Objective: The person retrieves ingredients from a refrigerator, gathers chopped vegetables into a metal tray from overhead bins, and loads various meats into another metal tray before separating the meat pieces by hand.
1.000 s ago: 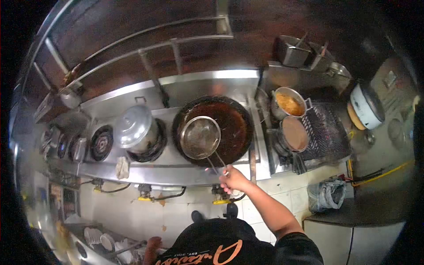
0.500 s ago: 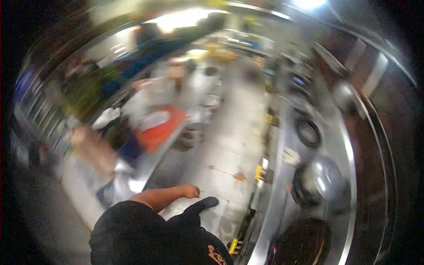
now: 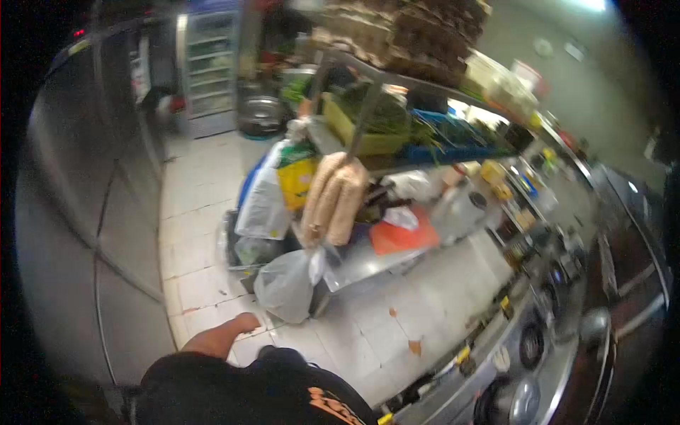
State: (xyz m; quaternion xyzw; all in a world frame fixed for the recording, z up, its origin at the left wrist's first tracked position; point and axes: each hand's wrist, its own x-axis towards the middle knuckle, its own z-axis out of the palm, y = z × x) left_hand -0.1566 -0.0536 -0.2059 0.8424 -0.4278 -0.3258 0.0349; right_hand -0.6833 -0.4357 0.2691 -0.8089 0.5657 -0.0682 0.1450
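White tiled floor [image 3: 198,230], left hand [image 3: 246,323] near a bulging pale plastic bag [image 3: 285,287], apparently untouched; openness and grip unclear, right hand unseen!

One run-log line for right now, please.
left hand: nearest plastic bag, grip unclear | right hand: out of view | pot: lidded

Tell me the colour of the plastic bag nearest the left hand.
Pale greyish white; the plastic bag shows best in the head view.
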